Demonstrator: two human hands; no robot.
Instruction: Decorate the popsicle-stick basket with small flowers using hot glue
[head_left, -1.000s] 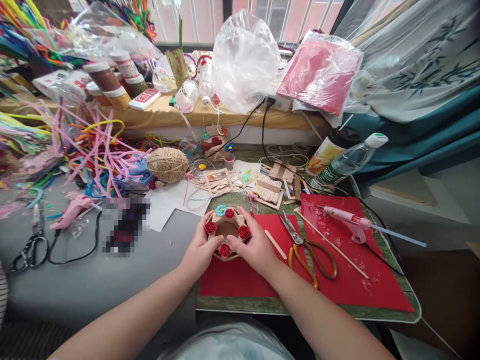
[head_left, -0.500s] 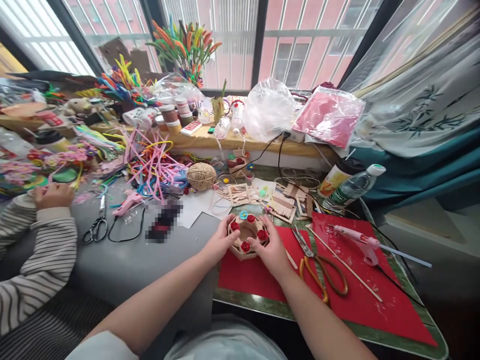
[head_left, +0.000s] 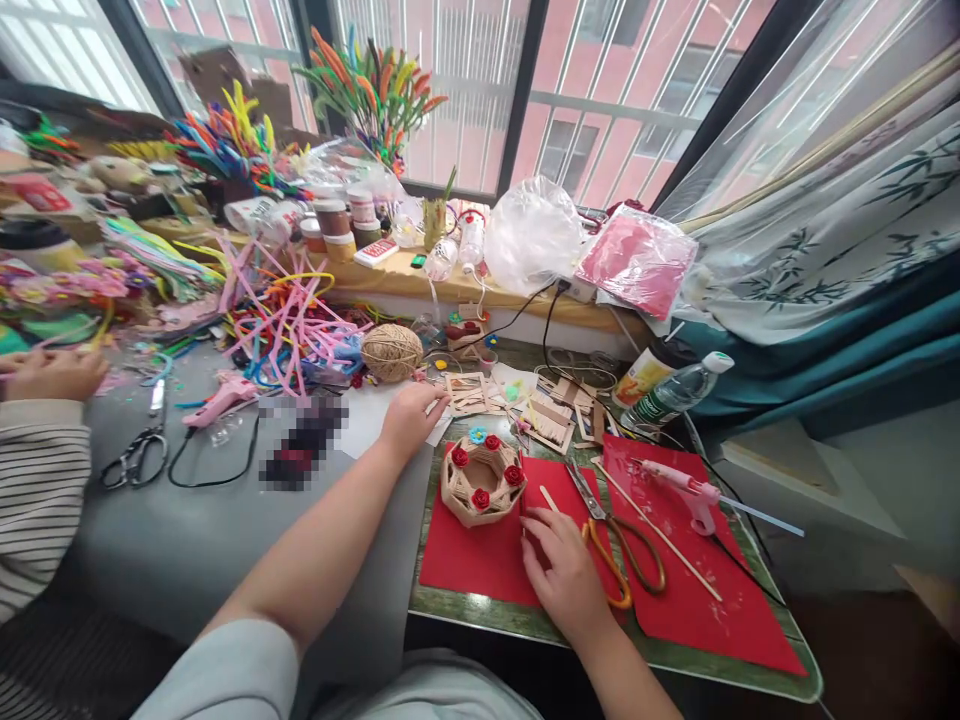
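Observation:
A ring-shaped holder of wooden sticks (head_left: pixel 480 507), wrapped in pale cord, sits on the red sheet (head_left: pixel 461 568). Several red roses and one blue flower (head_left: pixel 478 436) decorate its top. My left hand (head_left: pixel 411 422) reaches past it over the white paper (head_left: pixel 352 432), fingers stretched toward the small stick frames (head_left: pixel 469 393); nothing shows in it. Resting on the red sheet to the holder's right is my right hand (head_left: pixel 562 565), its fingers spread and bent, close to the holder's side. Orange-handled scissors (head_left: pixel 600 515) lie just beyond that hand.
A pink glue gun (head_left: pixel 690 487) and a thin wooden stick (head_left: pixel 664 535) lie on another red sheet at right. A water bottle (head_left: pixel 671 395) stands behind. Twine (head_left: pixel 391 352) and pink pipe cleaners (head_left: pixel 281 310) crowd the left. A co-worker's hand (head_left: pixel 56 375) is at far left.
Both hands have come off the flowered holder, which stays on the red sheet. My left hand has moved up and left, my right hand down. The view has shifted slightly.

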